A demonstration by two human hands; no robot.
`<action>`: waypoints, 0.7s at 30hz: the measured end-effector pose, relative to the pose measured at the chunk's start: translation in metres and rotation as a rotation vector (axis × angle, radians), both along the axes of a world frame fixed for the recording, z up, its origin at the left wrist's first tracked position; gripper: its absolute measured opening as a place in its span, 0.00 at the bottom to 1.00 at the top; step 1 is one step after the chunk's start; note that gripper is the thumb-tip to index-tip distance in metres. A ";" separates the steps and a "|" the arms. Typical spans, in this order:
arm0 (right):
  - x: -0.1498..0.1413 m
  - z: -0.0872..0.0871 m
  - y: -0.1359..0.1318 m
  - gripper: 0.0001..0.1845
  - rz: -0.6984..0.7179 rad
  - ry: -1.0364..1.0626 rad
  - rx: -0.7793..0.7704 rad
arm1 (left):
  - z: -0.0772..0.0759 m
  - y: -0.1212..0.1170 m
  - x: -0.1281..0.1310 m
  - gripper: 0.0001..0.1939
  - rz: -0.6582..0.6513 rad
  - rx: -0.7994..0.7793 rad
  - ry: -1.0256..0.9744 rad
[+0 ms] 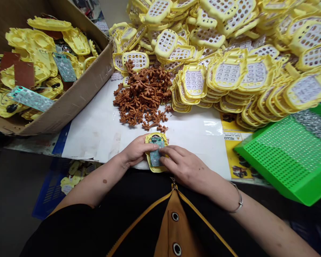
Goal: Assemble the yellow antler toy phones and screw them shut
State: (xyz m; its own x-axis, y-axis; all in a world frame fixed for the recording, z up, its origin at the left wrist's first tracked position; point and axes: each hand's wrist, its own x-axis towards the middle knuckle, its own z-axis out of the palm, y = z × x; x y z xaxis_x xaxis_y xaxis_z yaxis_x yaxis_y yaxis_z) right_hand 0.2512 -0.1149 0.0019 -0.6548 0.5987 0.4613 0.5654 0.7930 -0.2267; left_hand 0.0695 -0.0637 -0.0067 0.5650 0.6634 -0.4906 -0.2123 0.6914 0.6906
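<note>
Close to my body, at the table's front edge, a yellow plastic toy housing [162, 168] lies with its inside facing up. A green circuit board [155, 157] sits within it. My left hand [136, 150] grips the housing at its left side, thumb over the board. The fingertips of my right hand [186, 165] rest on the board's right side; whether they pinch anything small is hidden. Just beyond the housing lies a heap of brown, branch-shaped plastic parts [143, 94].
At the left stands a cardboard box [77, 84] holding yellow shells with boards and wires. Stacked yellow frames with white keypads [195, 82] fill the back and right. A green perforated basket [280, 153] with small metal pieces [314, 123] is at the right. A blue crate [46, 191] stands below left.
</note>
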 end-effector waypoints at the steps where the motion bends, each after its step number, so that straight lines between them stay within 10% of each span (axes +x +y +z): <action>1: 0.000 0.001 0.000 0.14 -0.014 0.053 -0.045 | 0.000 0.000 0.000 0.17 -0.005 0.009 0.005; 7: -0.004 -0.008 0.004 0.33 -0.056 0.019 -0.134 | 0.003 -0.001 0.002 0.16 0.005 0.085 0.086; 21: -0.003 -0.009 0.006 0.32 -0.110 0.077 -0.051 | 0.014 -0.006 0.011 0.23 0.147 0.169 0.087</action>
